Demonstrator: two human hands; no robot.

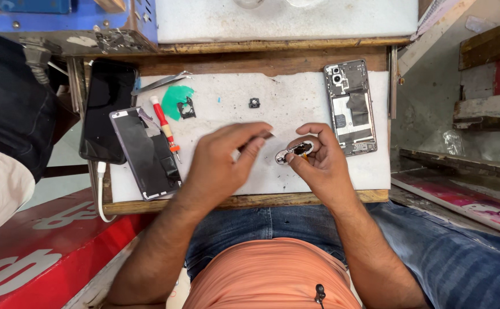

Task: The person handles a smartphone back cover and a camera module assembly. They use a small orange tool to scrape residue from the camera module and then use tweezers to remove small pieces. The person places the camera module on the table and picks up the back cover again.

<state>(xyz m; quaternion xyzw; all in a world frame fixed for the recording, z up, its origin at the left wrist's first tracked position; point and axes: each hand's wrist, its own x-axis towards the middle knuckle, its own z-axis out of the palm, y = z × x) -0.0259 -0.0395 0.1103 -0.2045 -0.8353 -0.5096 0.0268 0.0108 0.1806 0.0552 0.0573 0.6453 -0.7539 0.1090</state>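
My right hand [319, 163] pinches a small oval silver camera frame part [293, 152] above the white work mat [296, 103]. My left hand [222, 160] grips a thin metal tool [266, 136], whose tip points toward that part. An opened phone body [351, 106] with bare internals lies just right of my right hand. A phone back cover [146, 152] lies left of my left hand, with a red-handled screwdriver [164, 127] beside it.
A black phone [107, 109] on a white cable sits at the mat's left edge. Metal tweezers [161, 82], a green plastic piece [175, 98] with a small black bracket and a tiny black part [254, 103] lie on the mat. Another person's dark sleeve is at far left.
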